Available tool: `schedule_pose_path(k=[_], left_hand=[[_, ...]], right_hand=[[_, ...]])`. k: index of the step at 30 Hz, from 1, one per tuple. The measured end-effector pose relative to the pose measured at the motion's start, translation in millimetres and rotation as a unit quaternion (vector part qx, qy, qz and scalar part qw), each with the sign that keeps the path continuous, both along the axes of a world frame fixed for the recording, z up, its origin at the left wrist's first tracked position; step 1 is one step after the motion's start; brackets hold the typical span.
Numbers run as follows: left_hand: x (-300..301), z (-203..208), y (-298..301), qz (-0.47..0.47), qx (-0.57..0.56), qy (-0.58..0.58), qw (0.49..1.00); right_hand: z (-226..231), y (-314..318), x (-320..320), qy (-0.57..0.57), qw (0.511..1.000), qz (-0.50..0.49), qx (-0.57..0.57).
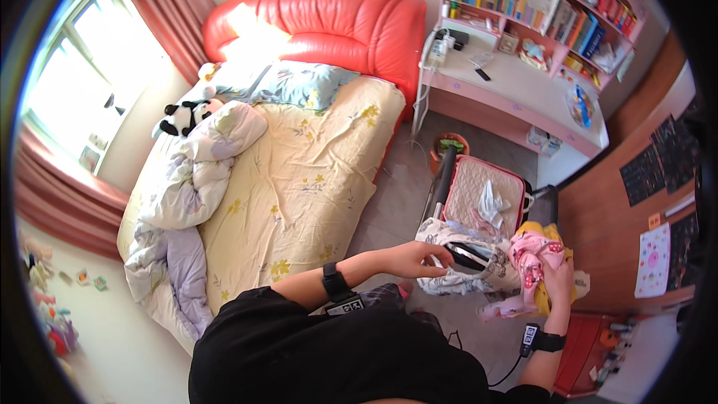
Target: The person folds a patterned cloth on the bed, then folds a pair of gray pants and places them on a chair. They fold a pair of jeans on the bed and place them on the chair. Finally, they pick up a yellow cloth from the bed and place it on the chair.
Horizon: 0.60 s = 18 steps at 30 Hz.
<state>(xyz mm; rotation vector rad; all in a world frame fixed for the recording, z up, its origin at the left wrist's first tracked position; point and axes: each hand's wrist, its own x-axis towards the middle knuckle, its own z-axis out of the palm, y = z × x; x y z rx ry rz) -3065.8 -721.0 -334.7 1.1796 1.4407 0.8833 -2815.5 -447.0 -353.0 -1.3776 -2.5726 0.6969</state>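
Observation:
My right hand [558, 283] is closed on a pink patterned garment [535, 256], bunched up with red-and-white figures on it. A yellow garment [552, 234] lies against it and partly behind it. My left hand [417, 259] holds nothing; its fingers are apart and slightly curved, beside a heap of whitish printed clothes [479, 275]. Those clothes drape over the near side of a chair or seat with a pink quilted pad [479, 187]. On the pad lies a crumpled white cloth [493, 204]. Folds hide what is under the heap.
Left of me stands a bed [299, 179] with a red headboard, a rumpled lilac quilt [194, 179] and a panda toy [184, 117]. Beyond the seat are a potted plant [450, 144] and a pink-and-white desk [508, 90] with bookshelves. A red cabinet [583, 355] stands at the lower right.

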Motion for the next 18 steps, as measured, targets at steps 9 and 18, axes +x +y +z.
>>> schedule_pose_path(k=[9, 18], left_hand=[[11.0, -9.9, -49.3, 0.161, -0.006, -0.007, 0.987], [24.8, 7.8, -47.5, 0.151, -0.052, 0.026, 0.987]], right_hand=[[-7.3, 20.2, 9.5, 0.018, 0.996, 0.080, -0.037], [40.9, 14.7, 75.6, 0.286, 0.924, 0.060, -0.247]])
